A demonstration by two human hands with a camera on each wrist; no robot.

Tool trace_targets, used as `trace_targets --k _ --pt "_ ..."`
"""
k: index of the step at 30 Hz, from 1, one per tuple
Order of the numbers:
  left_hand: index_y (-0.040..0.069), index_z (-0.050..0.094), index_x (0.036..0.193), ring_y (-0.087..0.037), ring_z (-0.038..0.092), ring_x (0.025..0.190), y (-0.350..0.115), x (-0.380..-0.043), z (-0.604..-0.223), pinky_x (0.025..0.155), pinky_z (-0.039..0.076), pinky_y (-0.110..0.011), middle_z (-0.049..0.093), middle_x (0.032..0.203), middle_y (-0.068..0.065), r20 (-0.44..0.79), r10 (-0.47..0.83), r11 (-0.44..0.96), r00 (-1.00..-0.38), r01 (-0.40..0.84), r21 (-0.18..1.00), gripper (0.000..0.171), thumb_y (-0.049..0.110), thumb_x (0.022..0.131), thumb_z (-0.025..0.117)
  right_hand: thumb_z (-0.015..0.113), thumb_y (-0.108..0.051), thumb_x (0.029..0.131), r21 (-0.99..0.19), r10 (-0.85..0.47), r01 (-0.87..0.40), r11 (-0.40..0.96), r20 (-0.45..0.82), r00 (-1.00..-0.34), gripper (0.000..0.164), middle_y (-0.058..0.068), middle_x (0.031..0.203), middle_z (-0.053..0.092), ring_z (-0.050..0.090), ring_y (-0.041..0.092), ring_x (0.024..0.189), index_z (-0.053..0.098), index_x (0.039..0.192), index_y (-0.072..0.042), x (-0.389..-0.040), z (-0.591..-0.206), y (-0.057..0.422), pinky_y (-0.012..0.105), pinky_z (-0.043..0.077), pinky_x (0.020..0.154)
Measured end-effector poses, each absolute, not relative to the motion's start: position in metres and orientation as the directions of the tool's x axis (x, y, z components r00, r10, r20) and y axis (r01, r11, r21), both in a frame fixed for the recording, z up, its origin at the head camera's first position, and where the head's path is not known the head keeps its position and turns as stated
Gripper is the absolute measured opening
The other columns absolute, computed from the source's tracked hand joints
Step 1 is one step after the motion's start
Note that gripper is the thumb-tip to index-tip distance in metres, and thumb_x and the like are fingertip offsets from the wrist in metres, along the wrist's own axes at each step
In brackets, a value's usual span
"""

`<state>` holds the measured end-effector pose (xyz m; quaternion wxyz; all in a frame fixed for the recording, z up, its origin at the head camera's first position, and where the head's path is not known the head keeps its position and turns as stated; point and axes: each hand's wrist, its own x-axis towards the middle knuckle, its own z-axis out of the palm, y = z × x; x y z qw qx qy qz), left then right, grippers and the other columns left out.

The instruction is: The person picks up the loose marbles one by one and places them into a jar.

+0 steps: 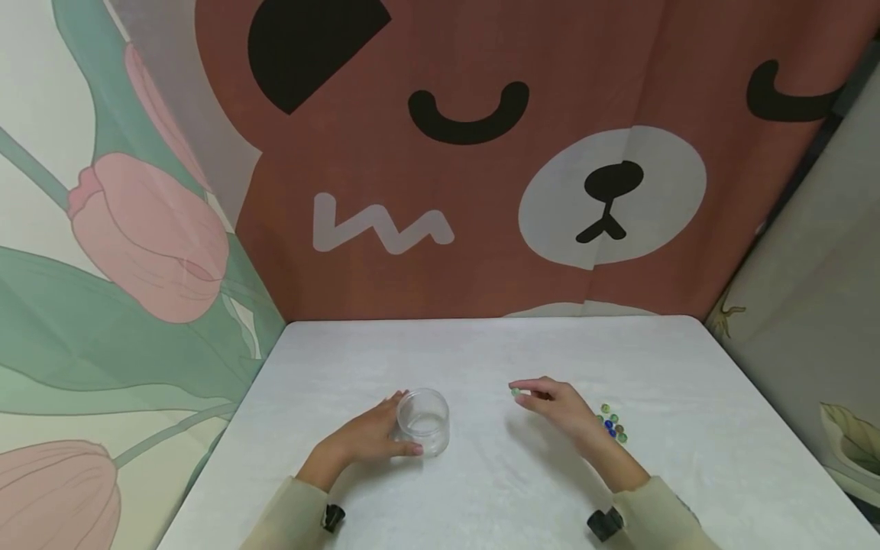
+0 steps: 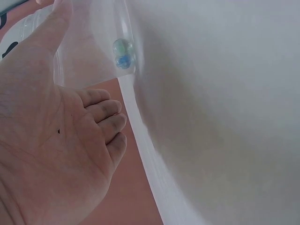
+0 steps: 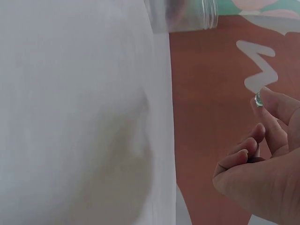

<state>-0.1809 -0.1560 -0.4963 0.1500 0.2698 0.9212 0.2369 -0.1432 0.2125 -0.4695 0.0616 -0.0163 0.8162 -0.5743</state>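
A clear plastic jar [image 1: 423,422] stands upright on the white table, its mouth facing up. My left hand [image 1: 371,435] holds it from the left, thumb along the near side and fingers at the far side. Through the jar's wall, the left wrist view shows a pale green marble [image 2: 120,47] and a blue marble [image 2: 123,61] at the bottom. To the right of the jar and above the table, my right hand [image 1: 560,409] pinches a green glass marble [image 3: 258,99] between thumb and index finger. Its other fingers are curled in.
Several loose glass marbles [image 1: 609,425], green, blue and brownish, lie in a cluster on the table beside the right forearm. The white tabletop [image 1: 474,489] ends at a brown bear-print curtain [image 1: 385,283] at the back. A flower-print curtain [image 1: 158,344] hangs at the left.
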Motion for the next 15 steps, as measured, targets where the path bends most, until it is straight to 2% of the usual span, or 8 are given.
trace_targets --k 10,15 --pt "0.010 0.028 0.160 -0.040 0.023 0.152 -0.157 -0.179 -0.497 0.119 0.028 -0.058 0.023 0.165 -0.023 -0.148 0.564 0.741 -0.813 0.418 0.526 0.108 0.070 0.081 0.071 0.075 -0.026 0.094 -0.964 -0.133 0.028 0.266 -0.065 -0.989 0.032 0.002 0.096 0.062 0.051 0.017 0.091 0.075 0.121 -0.010 -0.142 -0.471 0.172 0.035 0.049 0.080" --pt "0.011 0.028 0.161 -0.040 0.023 0.152 -0.157 -0.179 -0.496 0.119 0.028 -0.058 0.023 0.165 -0.022 -0.150 0.556 0.746 -0.818 0.411 0.524 0.107 0.070 0.081 0.071 0.073 -0.027 0.095 -0.966 -0.164 0.005 0.258 -0.049 -0.985 0.029 0.002 0.104 0.067 0.057 0.014 0.098 0.076 0.120 -0.012 -0.144 -0.472 0.150 0.032 0.051 0.085"
